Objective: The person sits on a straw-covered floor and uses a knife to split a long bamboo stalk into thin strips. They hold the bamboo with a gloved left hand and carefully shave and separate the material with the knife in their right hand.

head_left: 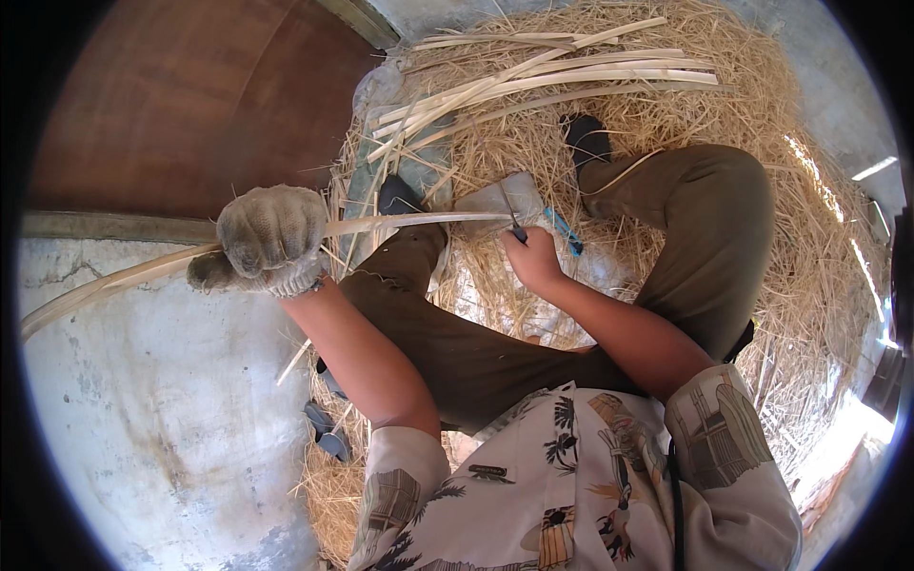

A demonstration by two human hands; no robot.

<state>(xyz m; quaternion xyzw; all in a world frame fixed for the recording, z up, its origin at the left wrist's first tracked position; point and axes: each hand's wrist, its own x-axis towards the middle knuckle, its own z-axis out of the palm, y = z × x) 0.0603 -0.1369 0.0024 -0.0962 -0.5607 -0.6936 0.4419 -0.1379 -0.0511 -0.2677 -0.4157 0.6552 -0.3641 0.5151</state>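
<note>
My left hand (270, 238), in a worn work glove, is closed around a long pale bamboo strip (381, 223). One end of the strip runs off to the left past the wall; the other reaches between my legs. There my bare right hand (535, 261) grips the dark handle of a knife (511, 206), with its thin blade pointing away from me. The strip's right end meets or lies just beside the blade; I cannot tell if it is cut into. Under them is a flat grey block (476, 202), with a bright blue strip-like thing (563, 231) to its right.
Several split bamboo strips (590, 74) lie across the straw-like shavings (733, 105) at the far side. My legs are spread around the work spot. A brown wooden panel (200, 105) and a pale wall (171, 409) stand at left. Dark footwear (328, 433) lies beside the wall.
</note>
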